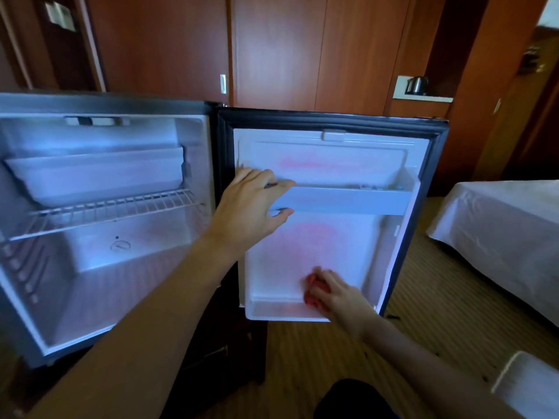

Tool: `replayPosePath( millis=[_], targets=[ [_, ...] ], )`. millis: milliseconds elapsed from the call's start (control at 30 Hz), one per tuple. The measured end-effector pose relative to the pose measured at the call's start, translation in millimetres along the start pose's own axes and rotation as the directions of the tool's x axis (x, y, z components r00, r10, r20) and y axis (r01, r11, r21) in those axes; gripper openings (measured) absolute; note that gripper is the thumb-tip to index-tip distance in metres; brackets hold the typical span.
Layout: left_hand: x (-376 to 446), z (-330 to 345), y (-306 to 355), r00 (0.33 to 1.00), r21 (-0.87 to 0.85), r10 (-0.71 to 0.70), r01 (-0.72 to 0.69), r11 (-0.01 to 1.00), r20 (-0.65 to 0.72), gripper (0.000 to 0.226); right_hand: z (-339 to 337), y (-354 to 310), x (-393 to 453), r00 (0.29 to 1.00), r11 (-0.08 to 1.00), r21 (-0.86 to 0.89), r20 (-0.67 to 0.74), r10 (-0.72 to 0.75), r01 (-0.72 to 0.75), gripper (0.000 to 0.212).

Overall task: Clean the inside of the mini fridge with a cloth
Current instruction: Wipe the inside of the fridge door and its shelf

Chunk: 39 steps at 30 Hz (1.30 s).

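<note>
Right hand (338, 293) fingers clutch crumpled red cloth (314, 290); left hand (252, 201) grips door shelf (341, 201).

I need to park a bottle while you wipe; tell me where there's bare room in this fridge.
Free: the cabinet floor below the wire shelf. Crowded: the door bottom bin, where the right hand holds the red cloth; the left hand grips the door rail.

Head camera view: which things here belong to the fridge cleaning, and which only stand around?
Belong to the job:
- red crumpled cloth, gripped by right hand
- white plastic inner door of the fridge
- pale door shelf rail, held by left hand

Only standing around:
- steel kettle
- white-sheeted bed
</note>
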<state>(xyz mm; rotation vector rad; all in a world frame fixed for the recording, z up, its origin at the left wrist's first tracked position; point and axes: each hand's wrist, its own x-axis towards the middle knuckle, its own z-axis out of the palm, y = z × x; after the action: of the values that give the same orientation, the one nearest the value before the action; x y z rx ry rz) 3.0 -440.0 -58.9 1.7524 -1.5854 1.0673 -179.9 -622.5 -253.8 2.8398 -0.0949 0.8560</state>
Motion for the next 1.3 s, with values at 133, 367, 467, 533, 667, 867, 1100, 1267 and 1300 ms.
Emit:
replayPosePath(
  millis=[133, 367, 467, 533, 667, 867, 1100, 1267, 1300],
  targets=[
    [1, 6, 1, 1.000, 0.010, -0.008, 0.008, 1.000, -0.016, 0.046, -19, 11, 16, 0.998, 0.998, 0.042, 0.034, 0.052, -0.054, 0.022],
    [0, 7, -1, 1.000, -0.013, 0.005, -0.005, 1.000, -0.024, 0.046, -53, 25, 32, 0.965, 0.975, 0.107, -0.155, 0.212, -0.197, 0.036],
    [0, 5, -2, 1.000, -0.011, 0.016, -0.017, 1.000, -0.016, 0.046, -19, 13, -8, 0.958, 0.952, 0.114, -0.013, 0.288, -0.285, 0.038],
    [0, 3, -2, 1.000, -0.003, 0.012, -0.012, 1.000, -0.006, 0.046, -3, 6, -29, 0.926, 0.922, 0.084, 0.035, 0.375, -0.377, 0.033],
    [-2, 3, 0, 1.000, -0.008, 0.007, -0.007, 1.000, -0.003, 0.046, 10, -11, -21, 0.859, 0.854, 0.129, -0.028, 0.512, -0.504, 0.025],
    [-1, -1, -3, 0.999, -0.004, 0.012, -0.012, 1.000, 0.033, 0.046, 52, -101, 46, 0.932, 0.896, 0.266, 0.033, 0.360, -0.355, 0.032],
    [-3, -7, -4, 0.998, -0.003, 0.001, -0.001, 1.000, 0.066, 0.048, 16, -52, -3, 0.916, 0.889, 0.236, 0.012, 0.401, -0.392, 0.022],
    [0, -5, 7, 0.993, -0.009, -0.063, 0.064, 0.998, 0.098, 0.048, 3, -16, -38, 0.807, 0.807, 0.018, -0.019, 0.591, -0.590, 0.024],
    [0, -4, 8, 0.993, -0.006, -0.075, 0.075, 0.997, 0.087, 0.047, 8, -20, -31, 0.799, 0.799, 0.005, -0.037, 0.601, -0.601, 0.022]
  ],
)
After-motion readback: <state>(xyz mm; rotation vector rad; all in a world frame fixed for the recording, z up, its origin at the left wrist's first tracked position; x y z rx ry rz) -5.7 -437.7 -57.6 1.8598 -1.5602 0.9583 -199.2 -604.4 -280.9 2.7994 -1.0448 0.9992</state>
